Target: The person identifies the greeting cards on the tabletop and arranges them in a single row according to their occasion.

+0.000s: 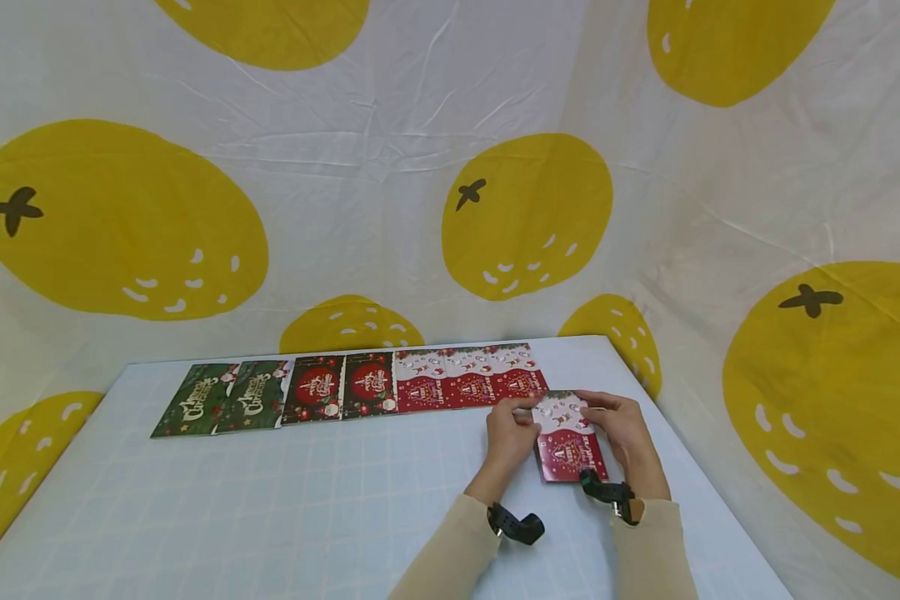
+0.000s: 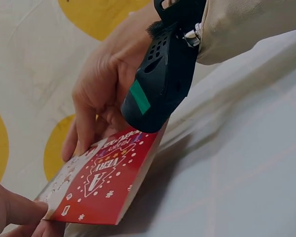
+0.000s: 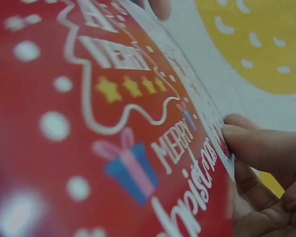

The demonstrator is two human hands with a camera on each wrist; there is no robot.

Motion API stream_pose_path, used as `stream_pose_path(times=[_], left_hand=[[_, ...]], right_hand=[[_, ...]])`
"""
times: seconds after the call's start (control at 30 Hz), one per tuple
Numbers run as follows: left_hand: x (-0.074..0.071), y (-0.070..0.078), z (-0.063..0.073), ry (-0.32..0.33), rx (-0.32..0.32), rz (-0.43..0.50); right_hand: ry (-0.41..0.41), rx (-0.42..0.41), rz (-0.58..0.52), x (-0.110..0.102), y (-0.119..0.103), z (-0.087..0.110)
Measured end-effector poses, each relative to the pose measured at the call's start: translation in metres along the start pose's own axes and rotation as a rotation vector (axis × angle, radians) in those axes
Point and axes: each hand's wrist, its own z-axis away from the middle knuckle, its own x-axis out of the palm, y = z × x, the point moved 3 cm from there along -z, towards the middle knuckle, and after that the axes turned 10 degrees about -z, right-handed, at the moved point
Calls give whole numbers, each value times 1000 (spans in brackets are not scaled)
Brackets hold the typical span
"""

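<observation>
A red-and-white Christmas card (image 1: 570, 450) is held between both hands at the right part of the table. My left hand (image 1: 512, 437) pinches its left edge, thumb on the front, as the left wrist view also shows. On the opposite edge, my right hand (image 1: 630, 433) grips with thumb and fingers. In the left wrist view the card (image 2: 106, 180) is tilted, its pale side edge showing above the table. Close up, the right wrist view shows the card's printed front (image 3: 133, 123) with a blue gift and "Merry Christmas" lettering.
Along the table's (image 1: 270, 517) far side lies a row of cards: two green ones (image 1: 195, 400), two dark ones with red circles (image 1: 315, 389), and three red-and-white ones (image 1: 471, 375). A white curtain with yellow fruit prints (image 1: 525, 217) hangs behind.
</observation>
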Motion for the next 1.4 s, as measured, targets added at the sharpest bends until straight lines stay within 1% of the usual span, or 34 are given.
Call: stream_pose_path(times=[0.17, 0.33, 0.47, 0.67, 0.9, 1.07, 1.17, 1.27, 1.4], left_hand=[[0, 0, 1, -82, 14, 19], [1, 1, 1, -159, 26, -1], [1, 2, 2, -184, 21, -31], [0, 3, 4, -209, 11, -18], [1, 1, 4, -259, -6, -25], [1, 2, 4, -265, -8, -30], [0, 2, 3, -253, -14, -34], [0, 2, 2, -221, -14, -43], [-3, 2, 0, -164, -23, -27]], right_hand=[[76, -14, -44, -5, 0, -4], [143, -32, -73, -8, 2, -8], [191, -28, -99, -9, 3, -9], [276, -13, -140, -15, 5, -13], [299, -17, -164, -18, 8, -16], [308, -21, -167, -19, 8, -16], [306, -26, -169, -19, 7, -15], [296, -32, -173, -18, 6, -14], [244, -53, -161, -15, 5, -13]])
